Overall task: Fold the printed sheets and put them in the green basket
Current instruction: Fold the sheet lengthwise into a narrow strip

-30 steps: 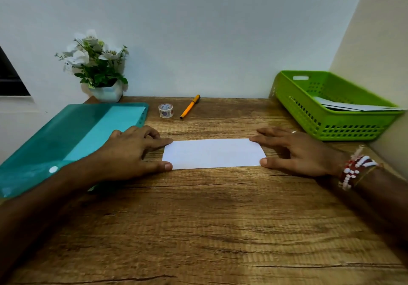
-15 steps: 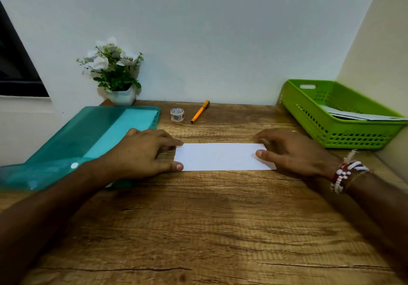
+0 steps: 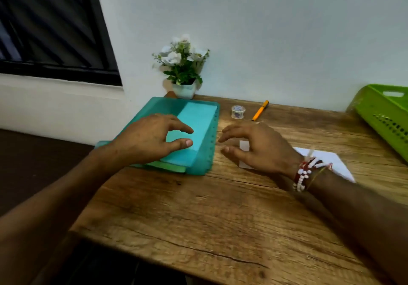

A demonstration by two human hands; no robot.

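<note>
A teal plastic folder [image 3: 198, 106] lies at the table's left, with a pale sheet showing through its cover. My left hand [image 3: 152, 139] hovers over it, fingers loosely spread and holding nothing. My right hand [image 3: 256, 145] is just right of the folder's edge, fingers relaxed, above the left end of the folded white sheet [image 3: 326, 161]. That sheet lies flat on the wood, partly hidden under my right wrist. The green basket [image 3: 384, 112] stands at the far right, cut off by the frame edge.
A small roll of tape [image 3: 238, 111] and an orange pen [image 3: 260, 113] lie behind my hands. A potted white flower [image 3: 183, 68] stands against the wall behind the folder. A dark window is at the upper left. The table's left edge drops off beside the folder.
The view has swung left. Both hands left the folded sheet's ends and moved left: the left is now over the teal folder, the right by its edge. The folded sheet stays on the table.
</note>
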